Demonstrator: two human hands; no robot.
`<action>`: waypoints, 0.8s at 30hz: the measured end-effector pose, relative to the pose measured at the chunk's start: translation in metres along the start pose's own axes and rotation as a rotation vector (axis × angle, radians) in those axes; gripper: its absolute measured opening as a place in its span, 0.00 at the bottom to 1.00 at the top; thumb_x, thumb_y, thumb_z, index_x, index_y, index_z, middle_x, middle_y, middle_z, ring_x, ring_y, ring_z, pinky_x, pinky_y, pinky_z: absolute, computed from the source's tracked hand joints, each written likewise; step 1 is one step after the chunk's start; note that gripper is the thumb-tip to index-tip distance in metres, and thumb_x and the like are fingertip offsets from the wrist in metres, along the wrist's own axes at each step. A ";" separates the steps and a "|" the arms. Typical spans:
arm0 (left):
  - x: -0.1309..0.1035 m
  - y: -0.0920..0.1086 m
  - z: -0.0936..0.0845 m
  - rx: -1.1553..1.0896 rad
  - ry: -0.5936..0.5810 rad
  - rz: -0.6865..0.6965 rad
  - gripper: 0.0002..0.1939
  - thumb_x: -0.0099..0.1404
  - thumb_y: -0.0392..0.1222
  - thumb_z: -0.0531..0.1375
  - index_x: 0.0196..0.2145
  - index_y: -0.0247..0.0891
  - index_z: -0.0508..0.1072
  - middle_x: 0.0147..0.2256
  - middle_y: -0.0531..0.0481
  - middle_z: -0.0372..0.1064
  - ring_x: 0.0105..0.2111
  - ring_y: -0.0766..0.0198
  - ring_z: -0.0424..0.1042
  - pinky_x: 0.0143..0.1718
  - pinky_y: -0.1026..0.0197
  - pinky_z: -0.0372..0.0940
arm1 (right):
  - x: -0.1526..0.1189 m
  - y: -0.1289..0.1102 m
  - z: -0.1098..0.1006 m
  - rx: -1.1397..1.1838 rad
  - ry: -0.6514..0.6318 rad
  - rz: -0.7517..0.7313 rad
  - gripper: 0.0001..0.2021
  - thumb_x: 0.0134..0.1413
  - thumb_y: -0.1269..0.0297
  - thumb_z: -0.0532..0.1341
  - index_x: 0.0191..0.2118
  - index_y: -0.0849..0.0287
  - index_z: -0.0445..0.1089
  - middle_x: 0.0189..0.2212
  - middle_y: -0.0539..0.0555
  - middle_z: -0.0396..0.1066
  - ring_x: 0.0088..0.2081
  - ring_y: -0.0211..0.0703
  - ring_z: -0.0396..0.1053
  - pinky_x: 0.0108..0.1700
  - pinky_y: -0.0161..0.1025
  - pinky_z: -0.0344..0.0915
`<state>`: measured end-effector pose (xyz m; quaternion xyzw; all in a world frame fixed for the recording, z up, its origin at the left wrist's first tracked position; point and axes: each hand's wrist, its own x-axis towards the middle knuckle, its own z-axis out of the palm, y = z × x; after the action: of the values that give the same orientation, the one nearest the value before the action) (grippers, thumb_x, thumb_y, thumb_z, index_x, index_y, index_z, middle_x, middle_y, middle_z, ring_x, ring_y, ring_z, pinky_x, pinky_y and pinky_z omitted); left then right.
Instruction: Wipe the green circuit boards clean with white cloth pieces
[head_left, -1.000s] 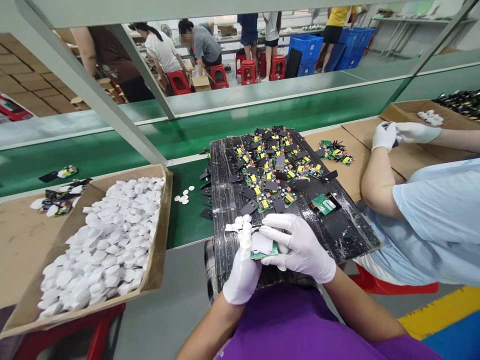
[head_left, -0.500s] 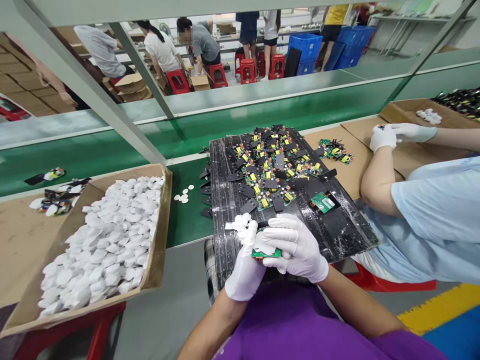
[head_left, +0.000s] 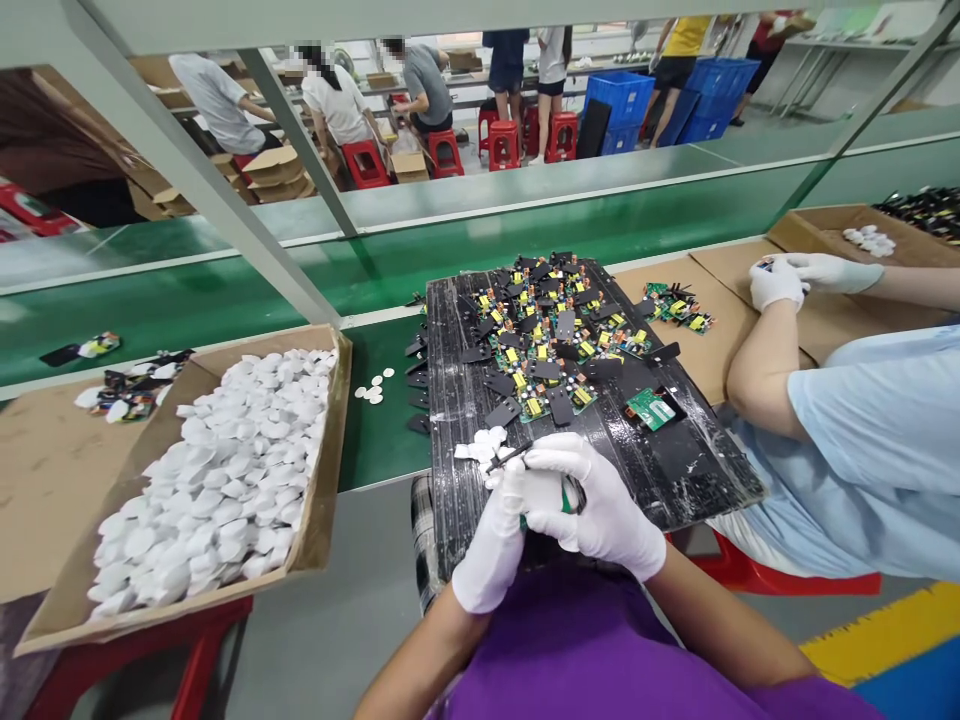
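Over the slab's near edge: here's the board (head_left: 568, 497), between both hands, green at its rim, white pad (head_left: 541, 490) across its face, black plate (head_left: 508, 458) slanting up beyond it.
Left hand (head_left: 489, 545): fingers closed in, gripping the board's left side.
Right hand (head_left: 604, 505): half-curled, fingers above and thumb below, clasping the right side.
In the way: gloves, hiding most of the board!
Slab (head_left: 465, 400): black, scuffed, its far part crowded by a heap (head_left: 544, 335); loose pads (head_left: 484, 446) just beyond the left hand.
Lone board (head_left: 651, 409): green face up, right of the heap.
Box (head_left: 322, 480): left, brimming with white discs (head_left: 225, 480).
Neighbour (head_left: 885, 400): gloved too, working at right.
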<state>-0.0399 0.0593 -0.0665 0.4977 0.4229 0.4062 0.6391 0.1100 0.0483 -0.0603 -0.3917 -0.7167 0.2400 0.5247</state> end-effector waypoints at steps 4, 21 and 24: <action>-0.009 0.007 -0.014 0.089 -0.273 0.010 0.29 0.64 0.67 0.55 0.42 0.37 0.77 0.37 0.42 0.77 0.51 0.47 0.71 0.60 0.45 0.62 | -0.003 -0.007 0.008 0.280 -0.154 0.143 0.21 0.54 0.60 0.69 0.53 0.52 0.69 0.49 0.56 0.73 0.52 0.47 0.73 0.55 0.44 0.68; -0.014 0.019 -0.075 -0.036 0.250 -0.022 0.21 0.60 0.57 0.65 0.38 0.35 0.75 0.29 0.49 0.74 0.24 0.66 0.67 0.28 0.62 0.62 | 0.046 0.007 -0.008 -0.557 -0.612 0.269 0.17 0.63 0.64 0.60 0.57 0.55 0.70 0.49 0.58 0.76 0.49 0.53 0.73 0.51 0.47 0.69; -0.010 0.015 -0.067 0.044 0.210 -0.010 0.17 0.61 0.53 0.65 0.39 0.35 0.76 0.29 0.50 0.73 0.25 0.67 0.66 0.29 0.62 0.63 | 0.050 0.009 0.006 -0.612 -0.641 0.272 0.16 0.62 0.66 0.60 0.54 0.55 0.71 0.47 0.57 0.76 0.48 0.52 0.74 0.48 0.43 0.68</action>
<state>-0.1083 0.0722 -0.0599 0.4642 0.4986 0.4437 0.5822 0.0999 0.0942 -0.0406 -0.5250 -0.8228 0.1930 0.1006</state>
